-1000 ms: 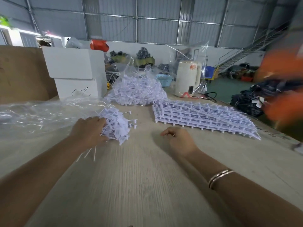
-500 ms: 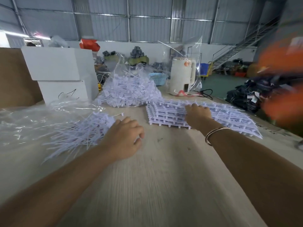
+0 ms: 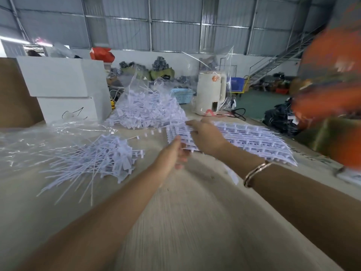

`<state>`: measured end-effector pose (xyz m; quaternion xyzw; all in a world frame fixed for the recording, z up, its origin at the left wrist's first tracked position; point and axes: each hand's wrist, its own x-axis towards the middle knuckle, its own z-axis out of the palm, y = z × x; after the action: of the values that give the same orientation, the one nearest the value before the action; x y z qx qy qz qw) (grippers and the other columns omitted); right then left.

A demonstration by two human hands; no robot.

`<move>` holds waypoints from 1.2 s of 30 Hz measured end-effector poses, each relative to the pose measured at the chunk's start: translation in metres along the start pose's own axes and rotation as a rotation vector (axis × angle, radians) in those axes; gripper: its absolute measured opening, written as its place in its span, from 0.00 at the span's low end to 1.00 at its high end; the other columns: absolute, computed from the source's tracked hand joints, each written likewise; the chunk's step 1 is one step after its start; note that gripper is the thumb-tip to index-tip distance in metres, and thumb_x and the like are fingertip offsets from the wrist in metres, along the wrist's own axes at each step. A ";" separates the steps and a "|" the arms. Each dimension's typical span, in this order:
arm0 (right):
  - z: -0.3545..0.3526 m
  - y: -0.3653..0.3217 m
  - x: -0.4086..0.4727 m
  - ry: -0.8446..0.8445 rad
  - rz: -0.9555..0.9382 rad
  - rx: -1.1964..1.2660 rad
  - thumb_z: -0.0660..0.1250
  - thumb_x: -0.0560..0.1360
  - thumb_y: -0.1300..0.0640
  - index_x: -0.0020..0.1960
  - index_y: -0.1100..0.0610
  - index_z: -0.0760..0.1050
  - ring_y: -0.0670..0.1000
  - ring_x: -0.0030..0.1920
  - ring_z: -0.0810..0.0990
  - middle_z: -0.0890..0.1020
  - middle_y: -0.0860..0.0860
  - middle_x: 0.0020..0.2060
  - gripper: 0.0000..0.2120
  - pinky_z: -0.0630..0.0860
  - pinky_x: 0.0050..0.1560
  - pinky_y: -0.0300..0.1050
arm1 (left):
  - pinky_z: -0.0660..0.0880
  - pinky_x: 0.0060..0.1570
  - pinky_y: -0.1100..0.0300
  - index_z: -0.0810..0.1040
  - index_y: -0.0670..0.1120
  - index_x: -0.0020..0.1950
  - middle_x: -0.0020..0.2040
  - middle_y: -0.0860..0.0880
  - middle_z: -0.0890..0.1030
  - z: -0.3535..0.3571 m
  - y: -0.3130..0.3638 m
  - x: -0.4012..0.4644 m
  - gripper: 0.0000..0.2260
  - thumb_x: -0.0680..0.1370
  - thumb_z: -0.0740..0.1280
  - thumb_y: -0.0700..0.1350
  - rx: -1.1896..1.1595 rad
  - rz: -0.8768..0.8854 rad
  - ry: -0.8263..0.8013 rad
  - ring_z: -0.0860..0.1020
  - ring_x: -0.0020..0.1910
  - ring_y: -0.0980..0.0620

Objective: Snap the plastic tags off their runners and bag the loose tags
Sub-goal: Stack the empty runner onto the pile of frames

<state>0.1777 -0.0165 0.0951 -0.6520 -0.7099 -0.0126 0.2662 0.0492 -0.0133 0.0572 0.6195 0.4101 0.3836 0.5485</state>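
Head camera view, looking down at a pale wooden table (image 3: 175, 222). Both hands meet at the near-left corner of a flat stack of tag runners (image 3: 244, 137), which spreads toward 2 o'clock. Right hand (image 3: 207, 137) lies on top of that corner, fingers curled over the edge, grasping it. Left hand (image 3: 172, 153) pinches the same corner from below. At 9 o'clock, loose tags (image 3: 101, 159) lie heaped beside a clear plastic bag (image 3: 39, 141).
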 end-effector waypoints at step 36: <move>-0.002 -0.149 -0.107 0.256 -0.542 -0.752 0.66 0.68 0.50 0.35 0.51 0.80 0.45 0.17 0.69 0.72 0.46 0.17 0.08 0.68 0.32 0.35 | 0.75 0.58 0.51 0.84 0.43 0.49 0.50 0.43 0.82 -0.125 -0.003 -0.086 0.16 0.71 0.65 0.53 -0.301 0.028 -0.278 0.79 0.50 0.47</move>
<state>0.0403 -0.1380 0.1033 -0.4877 -0.7621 -0.4175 0.0844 -0.0990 -0.0475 0.0650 0.5832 0.2598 0.3589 0.6808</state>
